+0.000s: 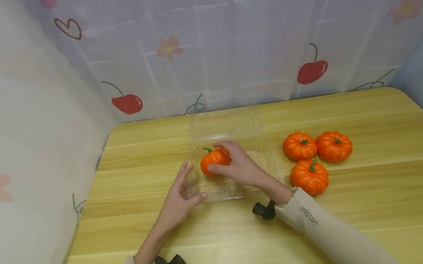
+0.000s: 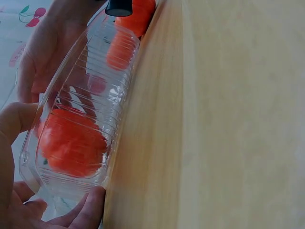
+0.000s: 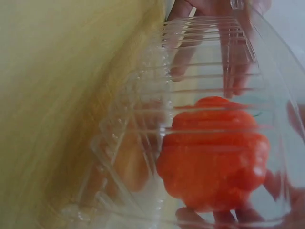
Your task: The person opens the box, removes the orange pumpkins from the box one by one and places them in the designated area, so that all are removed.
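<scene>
— While my right hand (image 1: 239,166) curls round the pumpkin (image 1: 214,160), where does it sit?
— Inside the clear tray (image 1: 238,190); left hand (image 1: 180,197) relaxed, steadying its wall. Placing step. Next, I judge: release, fetch from the three pumpkins (image 1: 311,155).

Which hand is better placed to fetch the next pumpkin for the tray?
Right, probably. The right hand grips a pumpkin in the clear tray, nearer the three loose pumpkins. The left hand steadies the tray's opposite edge.
</scene>
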Action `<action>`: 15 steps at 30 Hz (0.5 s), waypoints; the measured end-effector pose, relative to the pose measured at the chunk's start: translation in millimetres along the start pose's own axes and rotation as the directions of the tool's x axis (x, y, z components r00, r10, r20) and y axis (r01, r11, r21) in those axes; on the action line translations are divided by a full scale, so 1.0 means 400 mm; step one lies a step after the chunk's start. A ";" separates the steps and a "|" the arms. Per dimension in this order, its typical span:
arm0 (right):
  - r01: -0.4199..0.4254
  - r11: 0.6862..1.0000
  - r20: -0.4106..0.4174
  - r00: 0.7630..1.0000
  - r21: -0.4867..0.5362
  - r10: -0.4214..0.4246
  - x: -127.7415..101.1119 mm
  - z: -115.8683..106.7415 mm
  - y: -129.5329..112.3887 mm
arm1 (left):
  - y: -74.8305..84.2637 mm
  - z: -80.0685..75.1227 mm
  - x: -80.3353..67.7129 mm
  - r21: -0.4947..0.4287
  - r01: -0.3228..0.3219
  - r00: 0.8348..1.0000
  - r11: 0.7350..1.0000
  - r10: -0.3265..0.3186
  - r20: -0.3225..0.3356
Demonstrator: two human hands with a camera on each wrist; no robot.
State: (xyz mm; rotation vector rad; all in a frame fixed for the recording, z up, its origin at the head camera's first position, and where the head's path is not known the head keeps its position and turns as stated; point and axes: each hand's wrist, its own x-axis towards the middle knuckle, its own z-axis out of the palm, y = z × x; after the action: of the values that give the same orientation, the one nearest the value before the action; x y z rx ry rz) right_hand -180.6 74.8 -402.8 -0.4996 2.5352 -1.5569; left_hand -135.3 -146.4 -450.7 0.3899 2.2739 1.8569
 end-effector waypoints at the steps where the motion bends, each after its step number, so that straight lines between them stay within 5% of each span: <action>1: -0.007 1.000 -0.007 1.000 -0.001 0.007 0.000 0.002 0.002 | 0.001 0.000 -0.001 -0.002 0.001 1.000 1.000 -0.001 0.000; 15: -0.060 0.998 -0.019 0.998 -0.016 0.060 -0.008 0.023 0.018 | -0.002 -0.001 0.000 -0.013 -0.007 1.000 1.000 0.007 0.011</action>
State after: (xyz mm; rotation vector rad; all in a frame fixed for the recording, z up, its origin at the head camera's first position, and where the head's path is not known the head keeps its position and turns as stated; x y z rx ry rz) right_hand -176.7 71.1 -413.7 -0.4089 2.5537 -1.5290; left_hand -135.4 -146.8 -451.3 0.4053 2.2549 1.8677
